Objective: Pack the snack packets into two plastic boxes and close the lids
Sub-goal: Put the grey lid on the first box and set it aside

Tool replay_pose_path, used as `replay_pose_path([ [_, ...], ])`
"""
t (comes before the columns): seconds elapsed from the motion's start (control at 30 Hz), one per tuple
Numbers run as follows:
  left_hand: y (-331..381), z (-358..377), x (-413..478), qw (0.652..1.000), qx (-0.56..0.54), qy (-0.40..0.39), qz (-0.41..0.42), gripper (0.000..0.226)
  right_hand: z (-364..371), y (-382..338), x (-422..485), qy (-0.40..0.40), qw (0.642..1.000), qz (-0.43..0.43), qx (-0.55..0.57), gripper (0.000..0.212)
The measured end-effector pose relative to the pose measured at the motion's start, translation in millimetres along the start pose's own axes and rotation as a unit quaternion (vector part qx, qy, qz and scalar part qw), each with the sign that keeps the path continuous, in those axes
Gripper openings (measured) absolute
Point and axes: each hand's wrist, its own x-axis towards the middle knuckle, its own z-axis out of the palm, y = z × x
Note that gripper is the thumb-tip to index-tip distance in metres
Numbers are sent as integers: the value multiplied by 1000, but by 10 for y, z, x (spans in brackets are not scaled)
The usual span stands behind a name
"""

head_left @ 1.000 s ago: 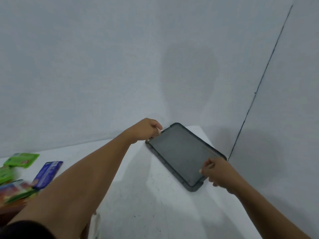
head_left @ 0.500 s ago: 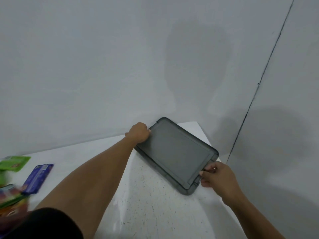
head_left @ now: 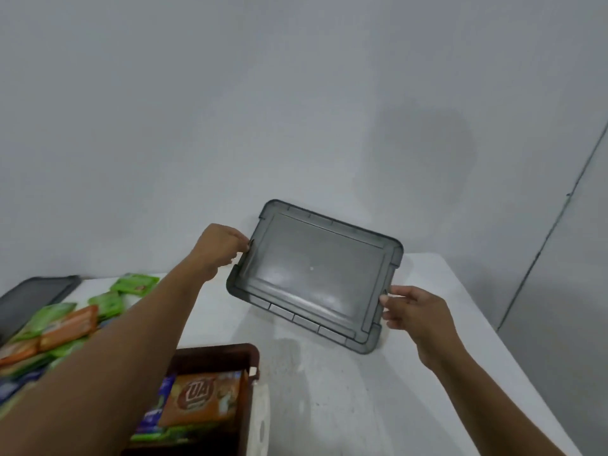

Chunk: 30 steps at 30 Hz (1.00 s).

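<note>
Both hands grip a grey, translucent rectangular plastic lid (head_left: 312,274) by its short ends: the left hand (head_left: 218,248) pinches the left edge and the right hand (head_left: 414,311) pinches the right edge. The lid hangs tilted above the white counter (head_left: 378,390), near the wall. Nearer the person stands an open brown plastic box (head_left: 214,352) holding an orange snack packet (head_left: 197,399) among others. Loose green and orange snack packets (head_left: 69,324) lie at the left, beside a second grey lid (head_left: 29,297).
</note>
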Motion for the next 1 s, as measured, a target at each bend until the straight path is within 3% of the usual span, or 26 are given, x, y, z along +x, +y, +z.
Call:
replay_pose_path([
  [0.2,-331,-938,-574,988,-122,60,72,14,662,-279,-368,24,991,-125,28,4],
  [0.33,-652,-1387,-983,959,-262,79,67,15,1059,-399,-777,28,983,-174,45,11],
  [0.47,-1037,-1737,-1269,928,-366,61,11,19,1346,-341,-1158,-4,984,-176,29,21],
  [0.67,-1560,-1978,-1458,928,-372,7,-26,20,1532,-167,-1611,-31,989,-93,109,16],
  [0.93,-1950,-2002,-1742,953,-303,8,-5,24,1459,23,-2036,-16,997,-66,44,13],
  [1.0,-1987,-1992,-1795,962,-274,9,-6,17,1418,25,-2077,-14,998,-59,25,15],
])
